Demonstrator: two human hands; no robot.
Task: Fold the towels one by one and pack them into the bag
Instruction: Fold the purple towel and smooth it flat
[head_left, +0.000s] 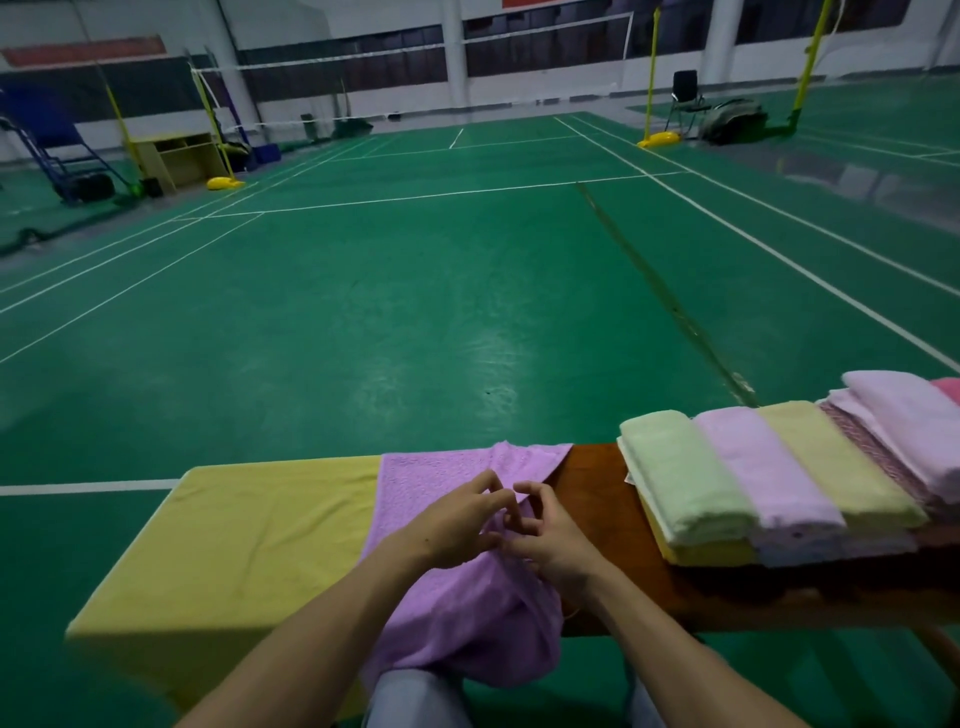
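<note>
Wooden bench (597, 499) bears a yellow towel (249, 540) spread flat at its left end and a row of folded towels (769, 478), overlapping, at its right. Between them lies the purple towel (431, 478), rumpled, one far corner turned over, its near part hanging off the front edge. Left hand (457, 525) and right hand (545, 543) meet over it, fingers curled, pinching bunched cloth.

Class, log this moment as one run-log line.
step: folding | left grip: pinching purple towel | right grip: pinching same towel | folded towels: right on bench | bag: unseen
</note>
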